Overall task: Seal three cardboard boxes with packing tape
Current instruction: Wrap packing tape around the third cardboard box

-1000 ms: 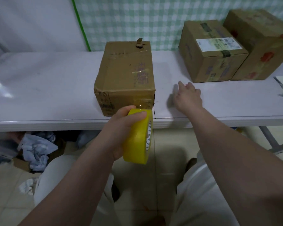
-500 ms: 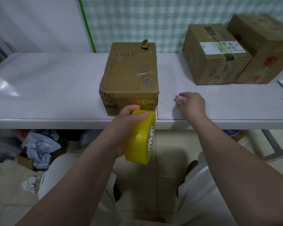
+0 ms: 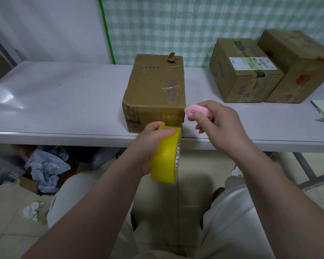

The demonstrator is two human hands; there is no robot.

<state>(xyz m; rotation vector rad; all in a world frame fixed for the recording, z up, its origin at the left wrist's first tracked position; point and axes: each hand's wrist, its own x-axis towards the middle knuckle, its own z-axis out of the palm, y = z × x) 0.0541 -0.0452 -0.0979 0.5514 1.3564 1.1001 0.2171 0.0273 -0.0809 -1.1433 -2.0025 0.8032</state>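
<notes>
The worn brown cardboard box (image 3: 155,90) stands at the near edge of the white table (image 3: 64,101), straight ahead of the person. A strip of clear yellowish tape (image 3: 171,116) shines across its top and down its near face. That strip seems to run on to the fat yellow roll of packing tape (image 3: 165,157), which hangs just below the table edge. The left hand (image 3: 148,144) grips the roll, thumb over the top and fingers round the far side.

The right hand (image 3: 219,124) is curled round a small pink plastic cutter (image 3: 198,110), whose nose points at the box's near right corner. Whether a blade is out cannot be told.

The step in hand looks like cutting the strip free of the roll on this first box. The next move likely calls for keeping the tape taut with the left hand. The cutter would then go across the span between box and roll, clear of the fingers.

Two more brown cardboard boxes, one with a white shipping label (image 3: 245,71) and one with red marks (image 3: 299,66), sit touching at the far right, well apart from the hands.

A second ago the right hand lay flat and empty on the table. Half a second ago it closed on the cutter there. Now it is lifted beside the box, while the left hand and roll have barely shifted.
</notes>
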